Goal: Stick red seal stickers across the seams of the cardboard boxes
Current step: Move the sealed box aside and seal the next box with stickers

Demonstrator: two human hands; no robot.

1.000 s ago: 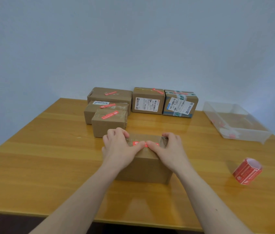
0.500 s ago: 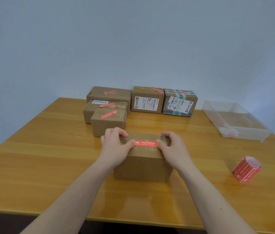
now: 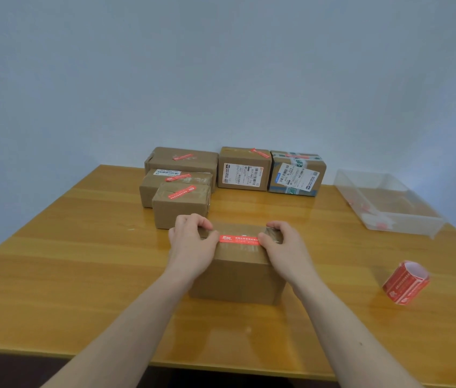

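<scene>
Sticker [image 3: 239, 239] lies across near box [image 3: 236, 271]; both hands [image 3: 193, 245] [image 3: 285, 247], thumbs pressing its ends, grip the box; five far boxes [image 3: 245, 170] already sealed.

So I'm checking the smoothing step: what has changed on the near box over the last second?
Both thumbs slid outward along the red sticker, left hand going left, right hand right, uncovering its middle. Both hands still grip the near box. The sealed boxes behind, sticker roll and clear tray stayed put.
</scene>
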